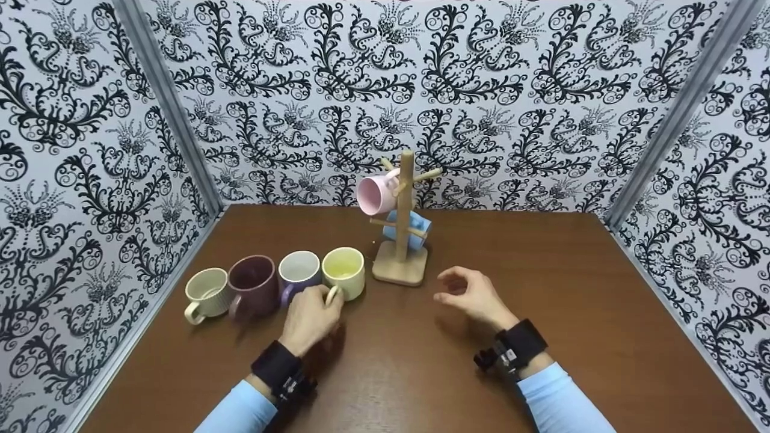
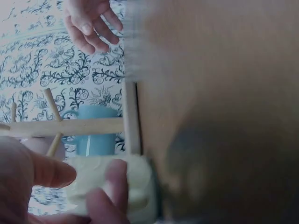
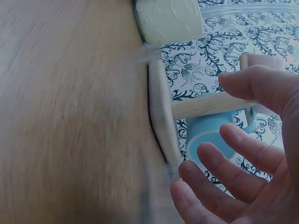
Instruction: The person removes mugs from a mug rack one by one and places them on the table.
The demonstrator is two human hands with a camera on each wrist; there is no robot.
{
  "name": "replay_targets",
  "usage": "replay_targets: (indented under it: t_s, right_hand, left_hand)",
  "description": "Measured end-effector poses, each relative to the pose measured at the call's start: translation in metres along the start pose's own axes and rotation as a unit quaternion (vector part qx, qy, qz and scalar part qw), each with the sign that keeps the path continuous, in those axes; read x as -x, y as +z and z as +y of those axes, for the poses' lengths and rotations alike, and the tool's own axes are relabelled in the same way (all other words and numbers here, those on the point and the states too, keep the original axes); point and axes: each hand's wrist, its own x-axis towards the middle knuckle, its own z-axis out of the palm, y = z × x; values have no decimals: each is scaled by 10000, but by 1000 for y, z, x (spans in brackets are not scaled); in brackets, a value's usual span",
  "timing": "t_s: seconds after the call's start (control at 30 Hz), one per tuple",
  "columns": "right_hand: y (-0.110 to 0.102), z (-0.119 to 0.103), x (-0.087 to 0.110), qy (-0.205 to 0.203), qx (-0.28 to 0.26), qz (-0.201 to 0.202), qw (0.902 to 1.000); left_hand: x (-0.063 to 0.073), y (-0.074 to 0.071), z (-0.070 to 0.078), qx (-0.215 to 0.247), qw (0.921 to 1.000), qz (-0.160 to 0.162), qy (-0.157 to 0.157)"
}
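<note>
Walls: white panels (image 1: 385,57) with black scrollwork, meeting at grey corner posts (image 1: 171,108).
Tabletop: brown, wood-grained (image 1: 577,270), bearing a rack and a row of four mugs to its left.
Sleeves: light blue (image 1: 562,400), on both forearms.
Rack: wooden mug rack (image 1: 403,237), upright on a square base, pegs at two levels, two mugs hanging on it.
Left hand: at the yellow mug's handle (image 1: 313,319), fingers bent; the wrist view shows thumb and fingertips apart in front of that mug, and I cannot tell whether they grip the handle.
Right hand: holds nothing (image 1: 478,297), thumb and fingers loosely curved with a gap between, near the rack on its right side.
Maroon mug: second from left in the row (image 1: 258,294).
Yellow mug: right end of the row (image 1: 352,285), upright, just beside the purple mug (image 1: 310,281).
Ribbed cream mug: left end (image 1: 213,304), handle toward the person.
Pink mug: tilted on an upper peg (image 1: 384,187).
Blue mug: lower, partly behind the post (image 1: 421,231).
Wristbands: black, one per wrist (image 1: 277,364).
</note>
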Motion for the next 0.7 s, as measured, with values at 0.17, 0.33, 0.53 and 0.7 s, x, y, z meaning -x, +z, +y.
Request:
replay_targets:
  t_s: [0.17, 0.33, 0.53, 0.7]
  right_hand:
    - [-5, -9, -1, -49, -90, 133, 9999]
    - [-21, -28, -10, -147, 94, 230, 9996]
    - [-52, -73, -39, -455, 824, 211, 9953]
    - [-71, -114, -66, -713, 1335, 423, 9876]
  left_hand:
    - [-2, -13, 13, -1306, 9902, 270, 415]
    - [-14, -28, 41, -1731, 9816, 419, 685]
    - [-49, -42, 93, -1692, 9786, 272, 1139]
    - [-80, -45, 149, -1633, 9762, 316, 1392]
